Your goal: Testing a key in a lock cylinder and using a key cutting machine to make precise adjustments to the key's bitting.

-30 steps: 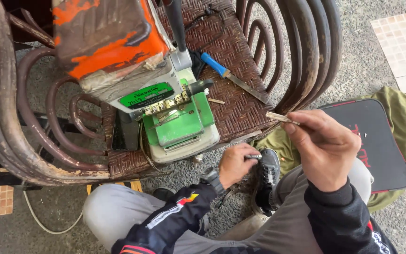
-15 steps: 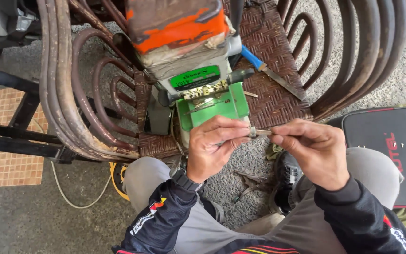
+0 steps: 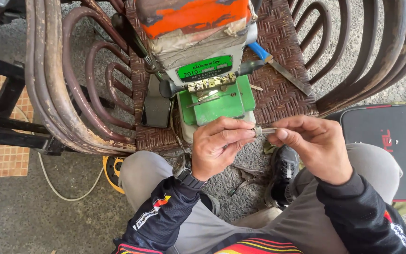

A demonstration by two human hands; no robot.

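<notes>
View: head camera, looking down.
Step in hand: by judgement, checking a small metal key blank held between both hands.
Location of key: in the air just before the green key-cutting machine on the woven rattan chair.
Left hand: fingers pinched shut on one end of the key, wrist bent inward.
Right hand: fingers closed on the other end, palm down.
Next move calls for: likely a steady, level seating in the machine's clamp.
Nearby: blue-handled file, black case.

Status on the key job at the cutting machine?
Done: nothing the view can confirm. In hand: left hand and right hand pinch a small metal key between them, in front of the green machine. Left: key is not clamped in the machine.
</notes>
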